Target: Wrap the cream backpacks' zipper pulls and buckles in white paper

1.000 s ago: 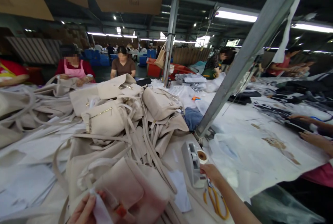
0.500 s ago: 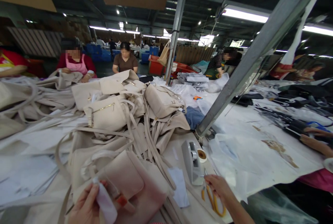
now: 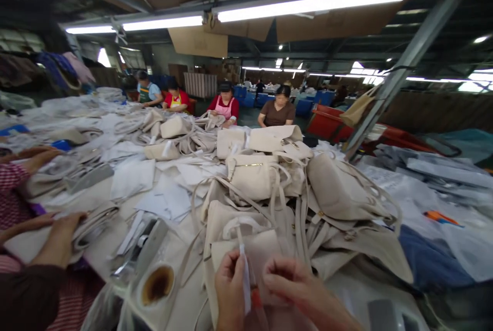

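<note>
My left hand is closed, thumb against fingers, on a thin white strip that runs up to the handle of a beige handbag. My right hand is just to the right of it, thumb and fingertips pinched together; whatever lies between them is hidden or too small to make out. Below the strip, a small orange-red patch shows on the front of the bag. The bag lies face up before me, its handle partly covered in white wrapping.
Beige bags are heaped ahead. White sheets, a tape dispenser and a tape roll lie to the left. At the left edge a co-worker's hand rests on another bag. A slanted metal post stands at right.
The view has swung left. My right hand has come away from the yellow-handled scissors and tape dispenser to beside my left hand, which still holds the white strip.
</note>
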A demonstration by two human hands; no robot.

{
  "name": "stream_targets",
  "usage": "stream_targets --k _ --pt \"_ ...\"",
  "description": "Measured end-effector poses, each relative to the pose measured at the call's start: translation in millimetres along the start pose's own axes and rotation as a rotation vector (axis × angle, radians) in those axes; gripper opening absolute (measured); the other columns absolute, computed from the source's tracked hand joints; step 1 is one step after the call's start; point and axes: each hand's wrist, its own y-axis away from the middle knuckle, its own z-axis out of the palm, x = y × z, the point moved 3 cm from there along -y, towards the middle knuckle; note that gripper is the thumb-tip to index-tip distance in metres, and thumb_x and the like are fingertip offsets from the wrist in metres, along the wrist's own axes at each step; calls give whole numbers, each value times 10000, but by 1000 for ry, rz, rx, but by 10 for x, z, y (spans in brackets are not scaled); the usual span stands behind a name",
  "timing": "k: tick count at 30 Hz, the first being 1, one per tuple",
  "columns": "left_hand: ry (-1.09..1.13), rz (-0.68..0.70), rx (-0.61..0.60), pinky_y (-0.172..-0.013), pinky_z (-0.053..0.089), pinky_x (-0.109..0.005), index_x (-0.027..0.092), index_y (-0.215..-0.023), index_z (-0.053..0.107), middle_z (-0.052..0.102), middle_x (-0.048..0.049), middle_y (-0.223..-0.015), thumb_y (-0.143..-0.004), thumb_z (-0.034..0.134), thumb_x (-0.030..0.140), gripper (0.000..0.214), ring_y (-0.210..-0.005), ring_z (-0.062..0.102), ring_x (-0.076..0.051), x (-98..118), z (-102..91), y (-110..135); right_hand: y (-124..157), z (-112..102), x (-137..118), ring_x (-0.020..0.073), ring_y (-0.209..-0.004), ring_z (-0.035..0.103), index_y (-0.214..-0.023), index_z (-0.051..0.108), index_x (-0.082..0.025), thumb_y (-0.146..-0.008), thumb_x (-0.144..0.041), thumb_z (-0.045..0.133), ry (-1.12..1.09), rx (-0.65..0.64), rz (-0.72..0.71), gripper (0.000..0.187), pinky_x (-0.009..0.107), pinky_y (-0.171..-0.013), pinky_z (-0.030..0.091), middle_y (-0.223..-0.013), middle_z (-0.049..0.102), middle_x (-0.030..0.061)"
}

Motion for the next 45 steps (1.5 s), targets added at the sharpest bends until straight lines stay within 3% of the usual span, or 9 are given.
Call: stream_targets --k 2,6,16,20,23,27,34,42,45 --pt "21 18 -51 -672 527 -286 154 -757 713 716 -59 -721 -572 834 552 454 -705 642 -208 6 -3 22 -284 186 -190 128 -584 410 -576 558 -205 -649 -324 595 130 -26 -58 145 254 -566 339 -562 460 -44" --pt "23 66 -59 -739 531 -304 162 -773 735 739 -80 -775 -639 786 566 428 -780 653 -239 17 -37 47 -647 271 -82 134 -569 409 -490 511 -206 -656 -267 547 473 35 -82 181 266 -541 284 -514 428 -47" --pt "-190 202 -29 -792 501 -308 167 -1251 571 711 -66 -796 -848 640 421 482 -775 656 -221 -26 -232 92 -755 317 -6 150 -558 424 -431 496 -216 -664 -200 591 731 192 -137 252 299 -567 273 -481 462 -38" --pt "-184 177 -83 -819 494 -300 180 -946 725 735 -97 -908 -799 680 399 267 -886 659 -243 151 -225 92 -766 269 62 147 -560 427 -455 533 -214 -665 -244 580 620 145 -139 217 288 -550 278 -477 472 -39" --pt "43 -80 -91 -672 490 -267 168 -765 708 719 -54 -729 -648 794 386 263 -709 643 -199 170 -225 57 -740 244 156 137 -561 461 -608 621 -207 -646 -228 533 441 35 -85 97 267 -549 315 -542 558 -41" --pt "261 -383 -107 -530 419 -214 155 -710 641 649 0 -561 -525 882 364 368 -497 546 -106 27 -238 47 -696 275 293 138 -507 495 -876 604 -205 -641 -256 559 214 17 -8 245 254 -504 331 -566 604 -54" --pt "229 -252 50 -459 391 -223 228 -675 431 622 32 -501 -526 873 486 533 -434 552 -123 -99 -249 68 -676 356 359 155 -651 554 -804 636 -213 -716 -274 590 236 204 -151 117 268 -603 422 -745 653 -7" --pt "411 -272 23 -573 455 -265 217 -757 458 679 19 -634 -441 872 288 526 -534 640 -163 -160 -245 126 -645 430 383 33 -398 248 -946 593 -198 -693 -314 633 -249 -79 106 281 191 -395 135 -606 574 -51" --pt "396 -365 -52 -540 417 -254 203 -731 485 651 16 -562 -464 825 242 434 -479 601 -147 -145 -230 128 -658 426 392 7 -380 220 -959 577 -193 -710 -421 689 -370 -215 137 356 165 -369 169 -656 600 -50"
